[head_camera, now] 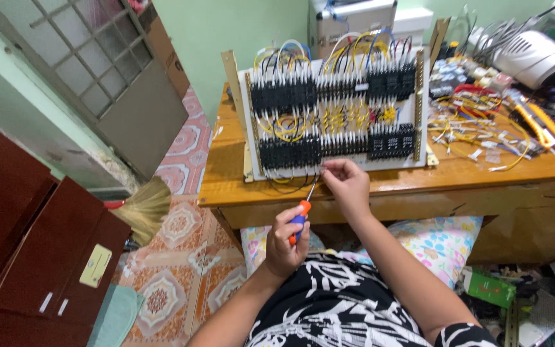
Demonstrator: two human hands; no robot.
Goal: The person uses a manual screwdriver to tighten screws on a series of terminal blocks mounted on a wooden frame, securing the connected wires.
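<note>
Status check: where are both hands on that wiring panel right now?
Left hand grips orange-handled screwdriver, tip up at bottom terminal row. Right hand pinches a wire at lower edge of wiring panel. Loose wire ends on table, off to the right.

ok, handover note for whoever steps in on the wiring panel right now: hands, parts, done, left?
Left hand: gripping an orange-and-blue-handled screwdriver, shaft angled up toward the bottom edge of the wiring panel.
Right hand: fingertips pinched at the lower terminal row, near the screwdriver's tip; whether it holds a wire, cannot tell.
Panel stands upright on the wooden table, two rows of black relay blocks fitted, yellow, white and blue wires looped between them.
Loose wire offcuts and a yellow-handled tool lie on the table, right of the panel.
Done: most terminals appear wired.
Left: likely the lower-row connection under the fingers.
</note>
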